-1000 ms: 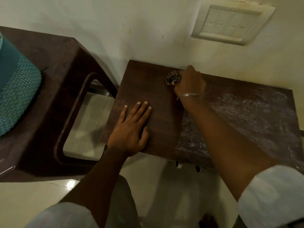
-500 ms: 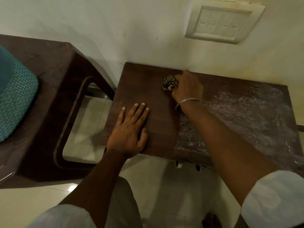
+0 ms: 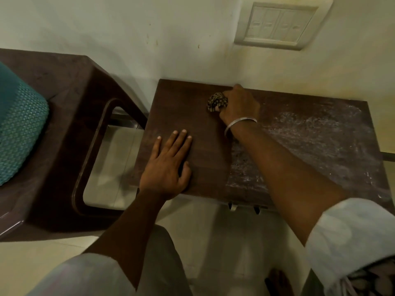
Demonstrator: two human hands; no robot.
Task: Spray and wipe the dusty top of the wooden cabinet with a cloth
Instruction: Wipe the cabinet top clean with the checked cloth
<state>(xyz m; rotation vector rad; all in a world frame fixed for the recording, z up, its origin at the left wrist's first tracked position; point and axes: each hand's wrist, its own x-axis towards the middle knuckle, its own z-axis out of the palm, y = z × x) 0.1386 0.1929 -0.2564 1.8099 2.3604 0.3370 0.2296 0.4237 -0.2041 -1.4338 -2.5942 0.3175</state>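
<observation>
The dark wooden cabinet top (image 3: 181, 97) stands against the wall. Its left half looks dark and wiped, while its right half carries pale dust streaks (image 3: 316, 142). My right hand (image 3: 239, 103) presses a bunched patterned cloth (image 3: 217, 102) onto the top near the back edge; a metal bangle circles that wrist. My left hand (image 3: 168, 165) lies flat with fingers spread on the front left part of the top. No spray bottle is in view.
A dark plastic chair (image 3: 70, 116) stands to the left of the cabinet with a teal cushion (image 3: 19, 133) on it. A switch plate (image 3: 280, 24) is on the wall above. Pale floor tiles (image 3: 230, 242) lie below the cabinet front.
My right hand with the cloth has slid slightly left and toward me along the back of the top. My left hand stays flat in place.
</observation>
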